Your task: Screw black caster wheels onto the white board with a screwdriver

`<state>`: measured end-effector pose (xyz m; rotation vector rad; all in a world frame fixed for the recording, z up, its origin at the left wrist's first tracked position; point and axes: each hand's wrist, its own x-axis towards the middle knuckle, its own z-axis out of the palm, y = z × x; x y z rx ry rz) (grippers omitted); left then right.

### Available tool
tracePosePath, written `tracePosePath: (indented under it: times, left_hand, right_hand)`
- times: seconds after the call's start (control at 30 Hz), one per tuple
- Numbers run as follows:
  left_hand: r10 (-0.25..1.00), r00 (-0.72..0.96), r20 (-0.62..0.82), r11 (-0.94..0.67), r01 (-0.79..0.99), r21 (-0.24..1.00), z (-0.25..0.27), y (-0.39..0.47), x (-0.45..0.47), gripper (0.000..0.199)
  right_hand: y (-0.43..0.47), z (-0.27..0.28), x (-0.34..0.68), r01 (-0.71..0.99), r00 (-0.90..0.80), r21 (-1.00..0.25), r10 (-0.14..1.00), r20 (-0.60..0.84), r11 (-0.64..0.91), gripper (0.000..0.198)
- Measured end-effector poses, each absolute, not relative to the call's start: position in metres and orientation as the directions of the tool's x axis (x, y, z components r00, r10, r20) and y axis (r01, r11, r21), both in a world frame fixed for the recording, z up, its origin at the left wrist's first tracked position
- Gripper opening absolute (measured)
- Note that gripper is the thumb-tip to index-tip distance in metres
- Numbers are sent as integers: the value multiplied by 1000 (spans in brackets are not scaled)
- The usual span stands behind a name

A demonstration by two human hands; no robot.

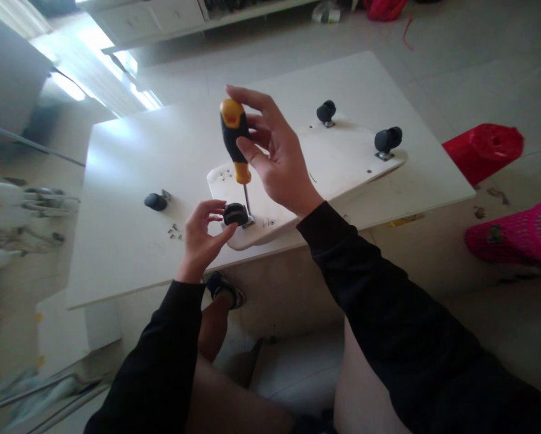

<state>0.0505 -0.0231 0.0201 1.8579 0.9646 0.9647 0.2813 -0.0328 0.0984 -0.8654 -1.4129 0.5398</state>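
Nearest, two dark sleeves (161,355) reach over the edge of the white table (120,253). The left hand (201,236) pinches a black caster (235,214) between thumb and fingers, at the near left corner of the white board (342,163). The right hand (279,154), above and right of that caster, grips a screwdriver (234,137) by its handle, the shaft slanting down to the caster's metal plate; hand and forearm hide part of the board. Small screws (175,231) lie just left of the left hand, a loose caster (155,202) slightly beyond. Two more casters (388,140) stand at the board's other end. Past the table's right side are a pink basket (500,238) and a red container (482,150); farthest, a white cabinet (161,21).
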Motion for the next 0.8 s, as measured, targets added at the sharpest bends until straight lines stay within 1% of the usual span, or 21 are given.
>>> tracePosePath:
  times: [0.1,0.2,0.27,0.37,0.47,0.53,0.6,0.7,0.8]
  left_hand:
    - [868,436,237,-378,270,886,20,-23,49,52]
    - [857,454,243,-394,274,877,23,-24,48,52]
    - [852,463,245,-402,278,872,25,-25,49,49]
    - [855,465,231,-395,294,870,28,-27,51,44]
    - [858,462,223,-387,298,872,30,-28,51,43]
    - [856,465,226,-391,296,872,30,-28,51,43]
    - [853,469,227,-395,297,869,29,-27,51,44]
    - [852,472,227,-397,300,867,28,-26,50,44]
    - [854,467,231,-396,293,870,26,-26,50,43]
  right_hand:
    - [-35,110,274,191,50,-810,819,572,554,46]
    - [-36,115,268,232,20,-807,827,562,543,45]
    - [-36,114,264,262,46,-792,812,582,552,42]
    - [-34,110,260,302,134,-756,759,637,581,37]
    - [-36,107,260,377,147,-726,737,660,575,42]
    - [-39,109,262,382,116,-732,756,644,564,46]
    - [-42,112,264,331,107,-760,778,619,560,43]
    - [-45,115,264,277,180,-819,810,558,503,37]
    - [-44,116,260,316,286,-849,810,511,424,40]
